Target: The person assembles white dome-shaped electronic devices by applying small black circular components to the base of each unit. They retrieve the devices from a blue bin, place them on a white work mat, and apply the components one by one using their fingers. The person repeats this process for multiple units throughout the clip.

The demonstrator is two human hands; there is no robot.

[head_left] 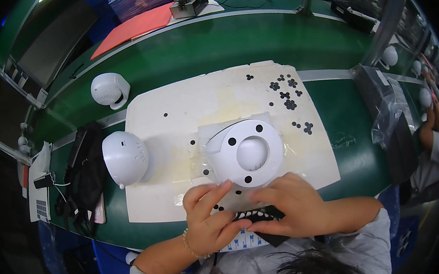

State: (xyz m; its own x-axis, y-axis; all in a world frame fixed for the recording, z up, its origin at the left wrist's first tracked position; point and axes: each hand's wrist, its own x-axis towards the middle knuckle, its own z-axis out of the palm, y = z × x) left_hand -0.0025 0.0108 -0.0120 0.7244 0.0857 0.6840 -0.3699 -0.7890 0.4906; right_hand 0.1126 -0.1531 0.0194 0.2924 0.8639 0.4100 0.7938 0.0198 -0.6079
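A white rounded device (274,164) lies with its ring-shaped base facing up on a padded patch of the board. Three black round pads (248,179) sit on the ring, spaced around its central hole. Just below it, my left hand (208,218) and my right hand (294,207) hold a black sheet of round pads (275,239) between them, thumbs close together at its upper edge. A white backing with blue print (245,241) hangs under the sheet. My right index finger is smeared by motion; the fingers partly hide the sheet.
The cream board (158,194) carries loose black pads (290,104) in clusters at upper right. A second white device (125,158) stands at its left edge, another (109,90) farther back. A black bag (85,167) lies left; a dark box with clear plastic (381,108) stands right.
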